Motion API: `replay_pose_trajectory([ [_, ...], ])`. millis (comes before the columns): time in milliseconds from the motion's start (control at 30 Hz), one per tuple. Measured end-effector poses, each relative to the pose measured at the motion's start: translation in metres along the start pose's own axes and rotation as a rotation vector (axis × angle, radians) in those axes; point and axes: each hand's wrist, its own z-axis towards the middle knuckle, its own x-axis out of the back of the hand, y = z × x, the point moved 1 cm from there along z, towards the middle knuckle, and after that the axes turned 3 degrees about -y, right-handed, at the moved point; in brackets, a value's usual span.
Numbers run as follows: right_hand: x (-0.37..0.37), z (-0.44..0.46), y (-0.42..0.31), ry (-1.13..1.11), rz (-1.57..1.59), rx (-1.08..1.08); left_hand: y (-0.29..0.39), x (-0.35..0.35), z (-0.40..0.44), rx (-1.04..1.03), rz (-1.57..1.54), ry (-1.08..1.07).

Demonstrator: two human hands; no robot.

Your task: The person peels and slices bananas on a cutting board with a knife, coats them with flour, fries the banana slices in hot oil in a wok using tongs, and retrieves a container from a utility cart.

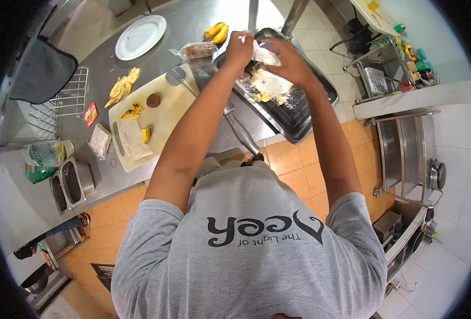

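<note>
My left hand (239,51) is closed on the edge of a thin pale pastry sheet (266,55), over the far end of a dark metal tray (304,118). Beside it, my right hand (289,63) has its fingers spread around the sheet's other side; whether they touch it is hard to tell. Below both hands, another pale pastry sheet (271,84) lies in the tray. Several banana slices (265,98) and scattered light crumbs sit along its near edge.
Left of the tray, a cutting board (168,101) holds pastry sheets (132,139), a banana piece (146,135) and a brown disc (153,100). Banana peels (122,87), a white plate (140,37), whole bananas (217,32) and a wrapped brown block (201,50) lie around it.
</note>
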Motion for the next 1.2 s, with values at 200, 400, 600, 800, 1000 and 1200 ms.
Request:
replay_pose_trajectory([
  [200, -0.013, 0.065, -0.045, -0.079, -0.022, -0.103, 0.014, 0.081, -0.024, 0.493, -0.089, -0.313],
  [400, -0.076, 0.128, -0.115, -0.164, 0.105, -0.017, 0.034, 0.17, -0.047, -0.239, 0.456, -0.286],
  [600, -0.132, 0.15, -0.159, -0.047, 0.235, -0.01, -0.009, 0.284, -0.012, -0.404, 0.277, 0.19],
  [800, -0.127, 0.068, -0.172, -0.14, 0.421, -0.168, -0.048, 0.448, 0.037, -0.161, 0.322, 0.313],
  [1000, -0.111, -0.028, -0.182, -0.121, 0.516, -0.564, -0.143, 0.635, 0.079, -0.493, 0.821, 0.486],
  [1200, -0.105, -0.077, -0.199, -0.032, 0.444, -0.619, -0.121, 0.689, 0.058, -0.181, 1.251, 0.77],
])
